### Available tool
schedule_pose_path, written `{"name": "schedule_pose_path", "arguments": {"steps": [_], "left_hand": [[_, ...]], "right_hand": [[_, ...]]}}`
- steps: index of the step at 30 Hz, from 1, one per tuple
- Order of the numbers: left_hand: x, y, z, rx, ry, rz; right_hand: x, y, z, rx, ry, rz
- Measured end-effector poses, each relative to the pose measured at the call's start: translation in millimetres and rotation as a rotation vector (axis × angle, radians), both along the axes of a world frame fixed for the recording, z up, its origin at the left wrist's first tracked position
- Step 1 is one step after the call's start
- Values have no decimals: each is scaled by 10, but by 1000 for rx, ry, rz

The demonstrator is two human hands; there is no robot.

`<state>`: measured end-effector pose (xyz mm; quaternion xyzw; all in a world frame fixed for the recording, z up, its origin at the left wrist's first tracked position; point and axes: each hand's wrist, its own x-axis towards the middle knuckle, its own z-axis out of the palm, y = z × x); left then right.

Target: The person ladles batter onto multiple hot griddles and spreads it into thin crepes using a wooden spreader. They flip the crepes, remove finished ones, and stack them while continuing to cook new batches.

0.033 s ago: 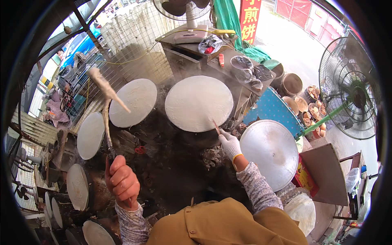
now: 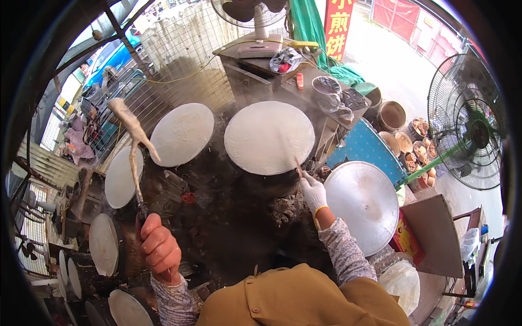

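Note:
My left hand (image 2: 160, 247), bare, is closed around the handle of a long wooden stick tool (image 2: 134, 127). Its forked head is coated in pale batter and is raised up at the left. At the right, my right hand (image 2: 314, 193) wears a white glove and grips a thin brownish stick (image 2: 298, 168). The stick's tip is at the near right edge of a round griddle covered by a thin white pancake (image 2: 266, 136). Further left are a second round pancake (image 2: 182, 135) and a third (image 2: 124, 176), each on its own griddle.
Beside my right forearm lies a large round metal lid (image 2: 361, 209). More griddles (image 2: 104, 244) curve round to the lower left. A green-poled fan (image 2: 467, 122) stands at the right, another fan (image 2: 258, 22) at the back. Buckets (image 2: 391, 115) sit beyond a blue dotted panel (image 2: 364, 146).
The whole view has shifted slightly. My left hand and the batter-coated tool have moved a little left; the thin stick in my right hand has edged slightly right along the pancake's rim.

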<state>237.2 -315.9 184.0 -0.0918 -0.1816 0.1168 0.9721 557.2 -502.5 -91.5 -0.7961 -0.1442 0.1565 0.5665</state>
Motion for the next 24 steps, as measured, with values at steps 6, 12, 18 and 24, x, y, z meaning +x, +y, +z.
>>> {"name": "schedule_pose_path", "arguments": {"steps": [6,12,18,24], "left_hand": [[-1725,-478,72,45,105,408],[-3562,-1549,-78,107,216,861],[-4599,-2639,-173,-34,453,1377],[-5778,-3475,-1154,-357,932,1475]], "right_hand": [[-1218,-123,-690,19,-255,105],[-2144,-84,-205,43,36,209],[-1081,355,-181,-236,-263,-39],[-1677,587,-75,15,302,289]]}}
